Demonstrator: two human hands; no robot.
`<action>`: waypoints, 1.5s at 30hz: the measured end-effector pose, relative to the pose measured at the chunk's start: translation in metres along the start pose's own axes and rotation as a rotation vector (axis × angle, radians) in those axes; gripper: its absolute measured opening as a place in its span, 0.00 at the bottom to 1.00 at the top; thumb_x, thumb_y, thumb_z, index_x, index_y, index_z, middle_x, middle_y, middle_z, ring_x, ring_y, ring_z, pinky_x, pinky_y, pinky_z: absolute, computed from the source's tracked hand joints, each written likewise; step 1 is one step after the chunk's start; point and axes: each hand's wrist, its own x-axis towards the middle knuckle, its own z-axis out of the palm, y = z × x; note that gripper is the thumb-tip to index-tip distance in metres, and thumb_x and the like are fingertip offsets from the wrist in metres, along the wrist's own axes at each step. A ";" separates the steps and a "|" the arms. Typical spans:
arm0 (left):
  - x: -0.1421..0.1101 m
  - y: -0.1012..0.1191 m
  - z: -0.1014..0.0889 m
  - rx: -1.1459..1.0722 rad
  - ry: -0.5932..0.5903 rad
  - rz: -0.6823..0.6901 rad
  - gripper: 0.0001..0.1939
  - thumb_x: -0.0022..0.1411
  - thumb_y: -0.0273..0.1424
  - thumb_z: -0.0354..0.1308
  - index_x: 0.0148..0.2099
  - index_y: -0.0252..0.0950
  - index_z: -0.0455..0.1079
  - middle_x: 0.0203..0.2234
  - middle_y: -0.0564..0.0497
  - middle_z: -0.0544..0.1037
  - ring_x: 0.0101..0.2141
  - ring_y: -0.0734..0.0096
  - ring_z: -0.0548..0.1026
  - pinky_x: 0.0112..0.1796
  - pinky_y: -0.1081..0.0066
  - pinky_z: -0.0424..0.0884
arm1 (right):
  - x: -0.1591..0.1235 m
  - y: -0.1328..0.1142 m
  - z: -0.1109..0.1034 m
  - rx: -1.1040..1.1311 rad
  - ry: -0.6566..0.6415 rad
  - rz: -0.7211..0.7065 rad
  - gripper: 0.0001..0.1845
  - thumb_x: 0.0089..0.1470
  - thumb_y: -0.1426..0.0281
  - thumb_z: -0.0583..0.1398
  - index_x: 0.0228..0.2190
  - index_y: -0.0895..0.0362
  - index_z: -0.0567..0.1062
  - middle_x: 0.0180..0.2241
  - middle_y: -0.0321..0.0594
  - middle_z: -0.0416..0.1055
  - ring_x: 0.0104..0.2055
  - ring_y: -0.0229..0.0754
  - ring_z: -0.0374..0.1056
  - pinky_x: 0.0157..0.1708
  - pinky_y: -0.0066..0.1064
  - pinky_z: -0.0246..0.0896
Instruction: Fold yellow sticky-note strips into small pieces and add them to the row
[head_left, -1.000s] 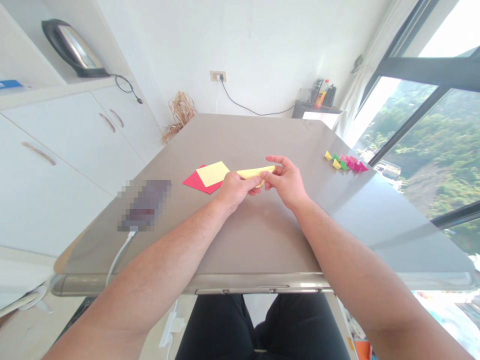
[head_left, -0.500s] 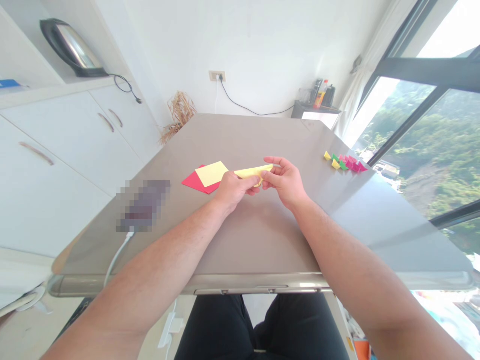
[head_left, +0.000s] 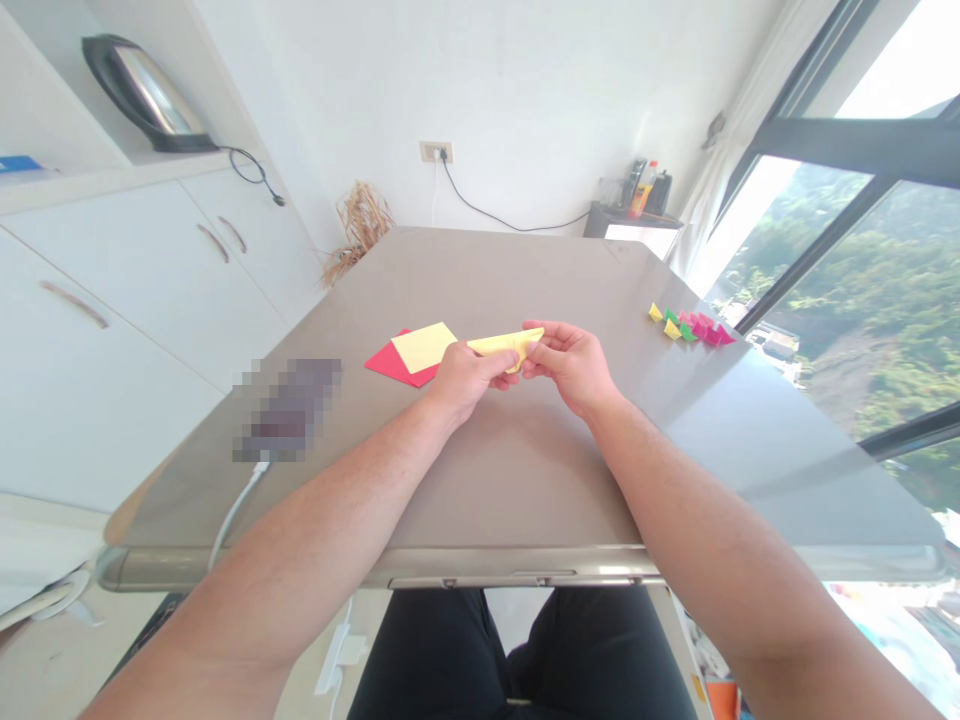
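A folded piece of yellow paper [head_left: 501, 343] is held between my two hands above the middle of the table. My left hand [head_left: 466, 378] pinches its left and lower part, thumb on top. At the right end, my right hand [head_left: 571, 362] grips it between thumb and fingers. The fingers hide part of the folds. Just left of my left hand, a flat yellow sheet [head_left: 421, 348] lies over red paper [head_left: 391, 364] on the table. Several small folded paper pieces [head_left: 701, 327] in yellow, green and pink sit grouped at the table's right side.
The grey table [head_left: 495, 480] spans the front. A pixelated dark object [head_left: 289, 410] with a white cable [head_left: 238, 510] lies at its left. A window [head_left: 847, 260] is on the right, white cabinets [head_left: 135, 290] on the left. Behind stands a small cabinet with bottles [head_left: 643, 190].
My right index finger has come down from a raised position onto the yellow paper's right end. The other papers have stayed where they were.
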 end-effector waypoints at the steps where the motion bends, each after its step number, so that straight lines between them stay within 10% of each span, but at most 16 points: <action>1: 0.000 0.000 0.000 -0.001 -0.001 0.001 0.14 0.49 0.35 0.69 0.37 0.32 0.80 0.28 0.47 0.81 0.26 0.70 0.75 0.29 0.69 0.71 | 0.000 0.000 0.000 -0.001 0.002 -0.001 0.27 0.39 0.61 0.74 0.42 0.57 0.78 0.26 0.33 0.75 0.26 0.37 0.72 0.33 0.35 0.75; 23: 0.000 -0.002 0.001 0.040 0.034 0.045 0.09 0.49 0.32 0.66 0.34 0.32 0.80 0.25 0.49 0.80 0.26 0.69 0.76 0.29 0.69 0.72 | -0.002 -0.003 0.004 -0.023 0.033 0.013 0.25 0.40 0.64 0.73 0.41 0.56 0.78 0.25 0.32 0.74 0.26 0.37 0.72 0.33 0.35 0.74; 31: -0.001 0.001 0.004 0.077 0.072 0.084 0.07 0.48 0.32 0.66 0.30 0.33 0.79 0.23 0.50 0.79 0.27 0.68 0.75 0.30 0.69 0.72 | -0.002 -0.002 0.008 -0.049 0.015 0.108 0.16 0.41 0.63 0.72 0.22 0.56 0.72 0.21 0.34 0.72 0.25 0.37 0.70 0.29 0.31 0.71; 45: -0.001 0.000 0.004 0.035 0.056 0.084 0.05 0.47 0.31 0.66 0.28 0.33 0.78 0.23 0.50 0.78 0.25 0.70 0.75 0.29 0.69 0.72 | -0.002 -0.003 0.007 -0.019 0.041 0.073 0.19 0.40 0.64 0.73 0.17 0.56 0.69 0.16 0.33 0.70 0.19 0.35 0.65 0.24 0.30 0.63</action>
